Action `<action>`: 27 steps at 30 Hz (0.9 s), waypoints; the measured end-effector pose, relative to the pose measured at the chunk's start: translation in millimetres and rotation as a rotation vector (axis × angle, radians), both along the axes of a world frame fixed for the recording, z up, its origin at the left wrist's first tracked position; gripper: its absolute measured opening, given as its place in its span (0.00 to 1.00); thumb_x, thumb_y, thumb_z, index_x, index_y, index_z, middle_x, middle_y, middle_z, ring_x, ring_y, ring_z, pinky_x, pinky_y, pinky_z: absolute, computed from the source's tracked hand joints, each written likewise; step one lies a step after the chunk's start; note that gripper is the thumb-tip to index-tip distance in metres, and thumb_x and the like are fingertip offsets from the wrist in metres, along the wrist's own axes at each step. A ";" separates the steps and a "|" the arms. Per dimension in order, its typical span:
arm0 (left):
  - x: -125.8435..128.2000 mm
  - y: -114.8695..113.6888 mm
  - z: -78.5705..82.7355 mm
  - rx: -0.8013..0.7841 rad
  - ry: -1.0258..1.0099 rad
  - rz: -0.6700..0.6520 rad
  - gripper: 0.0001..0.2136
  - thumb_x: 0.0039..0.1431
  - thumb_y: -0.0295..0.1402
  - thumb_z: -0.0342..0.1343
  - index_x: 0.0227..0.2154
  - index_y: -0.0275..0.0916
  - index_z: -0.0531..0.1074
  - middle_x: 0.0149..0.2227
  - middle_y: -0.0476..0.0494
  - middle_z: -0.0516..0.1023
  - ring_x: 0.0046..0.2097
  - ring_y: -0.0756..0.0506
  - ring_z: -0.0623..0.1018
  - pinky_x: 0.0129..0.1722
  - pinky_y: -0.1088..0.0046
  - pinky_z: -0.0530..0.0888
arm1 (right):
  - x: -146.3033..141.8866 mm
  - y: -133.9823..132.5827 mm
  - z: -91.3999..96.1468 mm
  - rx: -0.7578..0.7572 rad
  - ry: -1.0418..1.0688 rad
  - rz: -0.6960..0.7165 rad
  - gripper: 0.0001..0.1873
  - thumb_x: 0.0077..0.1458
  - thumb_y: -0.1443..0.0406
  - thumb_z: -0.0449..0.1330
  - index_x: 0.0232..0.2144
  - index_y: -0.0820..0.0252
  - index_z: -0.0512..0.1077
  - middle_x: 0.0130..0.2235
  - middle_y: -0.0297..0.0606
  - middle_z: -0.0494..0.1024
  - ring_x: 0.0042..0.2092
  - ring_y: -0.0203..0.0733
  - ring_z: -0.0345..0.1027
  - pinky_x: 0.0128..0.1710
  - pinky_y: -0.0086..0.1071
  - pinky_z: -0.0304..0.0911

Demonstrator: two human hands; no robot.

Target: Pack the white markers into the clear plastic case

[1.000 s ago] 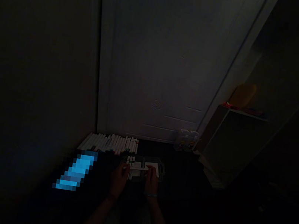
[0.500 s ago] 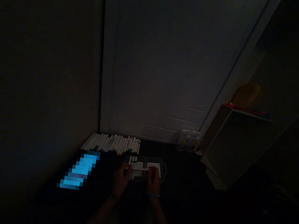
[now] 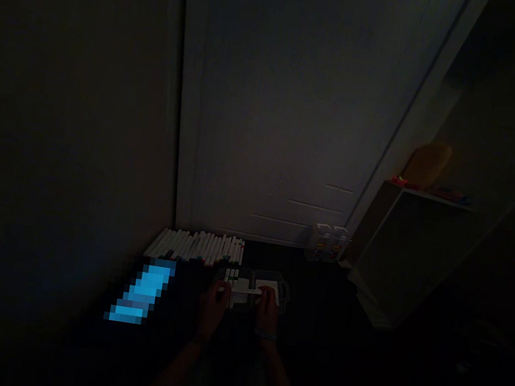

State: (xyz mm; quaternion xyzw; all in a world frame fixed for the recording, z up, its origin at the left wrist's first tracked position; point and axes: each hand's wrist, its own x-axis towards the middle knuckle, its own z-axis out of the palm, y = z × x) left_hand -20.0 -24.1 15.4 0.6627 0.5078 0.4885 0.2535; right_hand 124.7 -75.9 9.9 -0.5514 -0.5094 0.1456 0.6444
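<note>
Held level between my two hands is a white marker pen (image 3: 243, 291). My left hand (image 3: 214, 302) pinches its left end, and my right hand (image 3: 268, 307) grips the right end. Just beneath the pen lies an opened clear plastic case (image 3: 288, 290), its two halves side by side. A few white markers (image 3: 232, 274) stand in a row in the case's left half, and white paper or a white insert (image 3: 268, 284) shows in the right half. Beyond my left hand, a long row of several white markers (image 3: 196, 247) lies on the dark surface.
A glowing blue, pixelated screen (image 3: 143, 292) lies to the left. Two clear plastic containers with labels (image 3: 327, 245) stand at the back right against the white panel (image 3: 272, 124). Further right is a cabinet (image 3: 403, 253) with a yellowish object (image 3: 429, 165) on top. The room is very dark.
The view has shifted slightly, so everything sits a little further right. Both hands keep the marker pen stretched between them; little else differs.
</note>
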 end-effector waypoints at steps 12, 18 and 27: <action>0.7 0.0 -0.4 0.019 0.035 0.016 0.13 0.52 0.44 0.49 0.33 0.41 0.70 0.33 0.46 0.78 0.34 0.46 0.77 0.34 0.73 0.71 | -0.1 -0.2 -0.5 0.006 -0.021 0.000 0.14 0.61 0.59 0.44 0.39 0.58 0.66 0.35 0.38 0.72 0.36 0.39 0.67 0.35 0.29 0.60; 0.1 -1.8 1.5 0.050 0.007 0.002 0.12 0.53 0.43 0.49 0.32 0.41 0.70 0.32 0.47 0.78 0.33 0.47 0.77 0.34 0.74 0.70 | 0.5 -2.8 2.5 -0.017 -0.007 0.017 0.14 0.61 0.60 0.43 0.41 0.58 0.66 0.37 0.38 0.73 0.37 0.39 0.67 0.37 0.29 0.60; 1.1 -5.3 5.8 0.022 0.051 0.043 0.14 0.52 0.45 0.49 0.33 0.39 0.70 0.30 0.46 0.77 0.30 0.47 0.76 0.29 0.75 0.69 | 2.1 -2.4 0.2 -0.029 -0.019 0.028 0.15 0.60 0.59 0.45 0.39 0.59 0.68 0.36 0.39 0.74 0.37 0.40 0.68 0.37 0.30 0.61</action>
